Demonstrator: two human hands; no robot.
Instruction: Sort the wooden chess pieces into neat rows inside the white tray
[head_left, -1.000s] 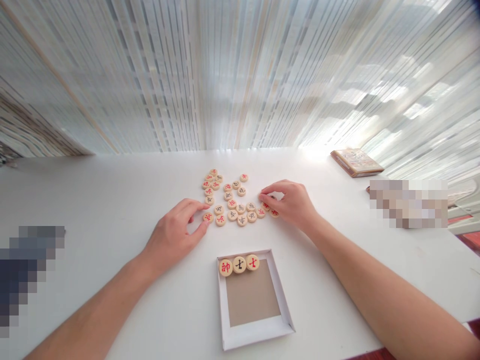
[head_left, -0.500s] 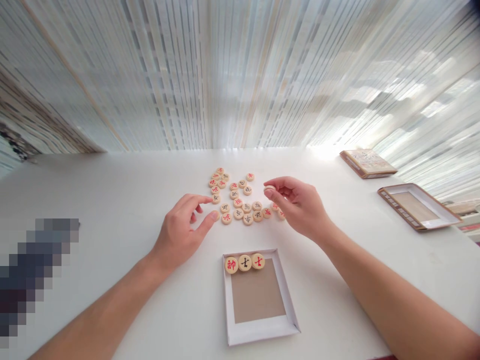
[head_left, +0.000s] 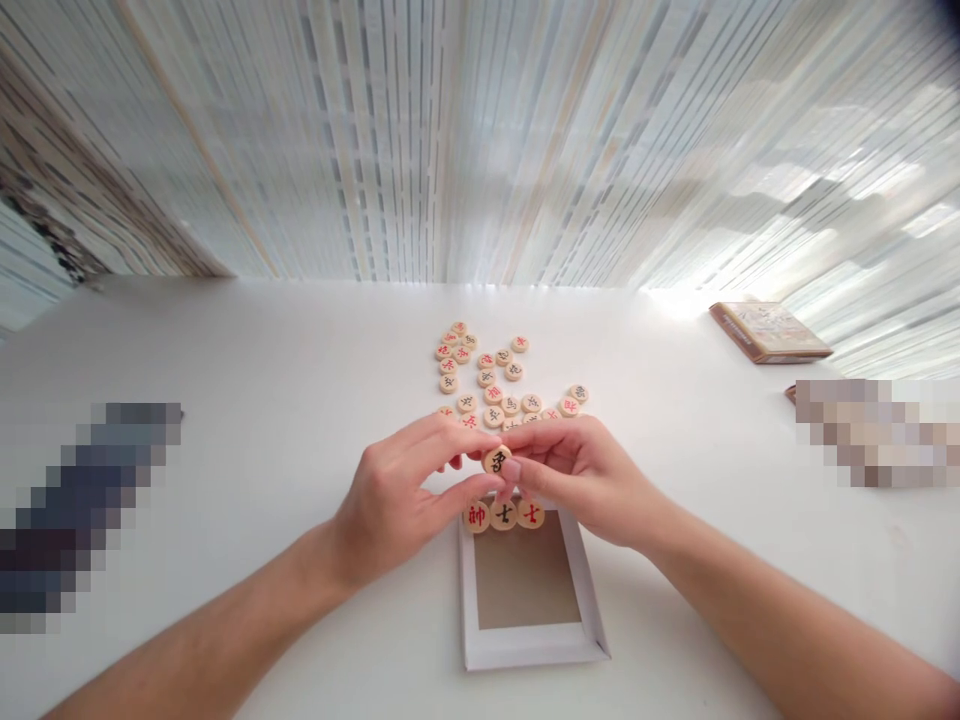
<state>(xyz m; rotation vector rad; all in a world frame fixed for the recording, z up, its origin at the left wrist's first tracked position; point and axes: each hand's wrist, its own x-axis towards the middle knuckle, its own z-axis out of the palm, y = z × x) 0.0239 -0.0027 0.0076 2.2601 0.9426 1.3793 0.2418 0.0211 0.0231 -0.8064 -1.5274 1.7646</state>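
Over the far edge of the tray, a Chinese chess piece (head_left: 495,460) with a black character is tilted up between my hands. My right hand (head_left: 596,480) pinches its right side with thumb and index finger. Thumb and fingertips of my left hand (head_left: 401,485) close on its left side. Below is a shallow white tray (head_left: 540,647) with a brown bottom. Along its far edge lie a red-marked piece (head_left: 476,516), a black-marked piece (head_left: 503,514) and another red-marked piece (head_left: 531,514), side by side.
Several loose chess pieces (head_left: 493,394) lie scattered beyond my hands on the white table (head_left: 315,350), a few partly covered by my fingers. A flat box (head_left: 776,332) sits at the back right. Pixelated patches cover items at the left and right. A striped curtain (head_left: 390,140) hangs behind.
My right hand has brought the piece left and nearer, over the tray's far edge. My left hand has moved right from the loose pieces to grip it too. The view has shifted slightly.
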